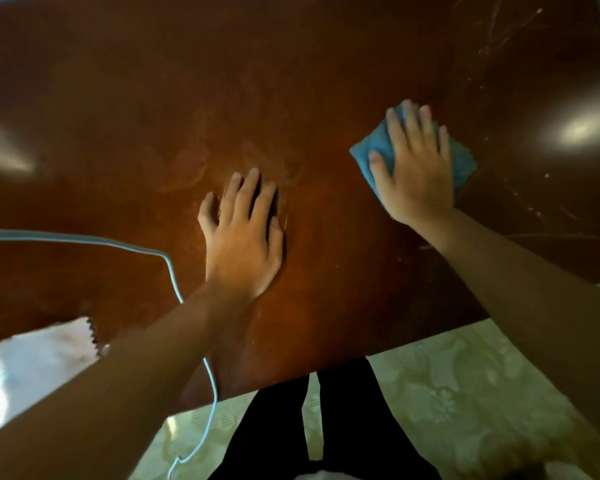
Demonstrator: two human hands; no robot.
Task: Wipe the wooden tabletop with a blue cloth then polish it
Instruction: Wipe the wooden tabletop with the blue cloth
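The right grip (417, 168) is pressed flat, fingers straight, on the blue cloth (378, 147) at centre right; the left grip (242, 237) is laid flat, holding nothing, on the worktop (118, 116).

Your right hand (417, 171) lies flat on the blue cloth (378, 147), fingers straight and spread, pressing it onto the tabletop (118, 116); the cloth's edges stick out to the left and right of the hand. Your left hand (243, 237) rests palm down on the bare wood, well apart from the cloth, fingers straight. Pale smears mark the wood just above that hand, and fine scratches and specks show at far right. A light cable (174, 282) loops across the table, passes behind your left forearm and hangs over the near edge. A white cloth (39, 362) lies at the lower left. Below the edge you see dark trousers (340, 424) and a patterned floor (465, 393).
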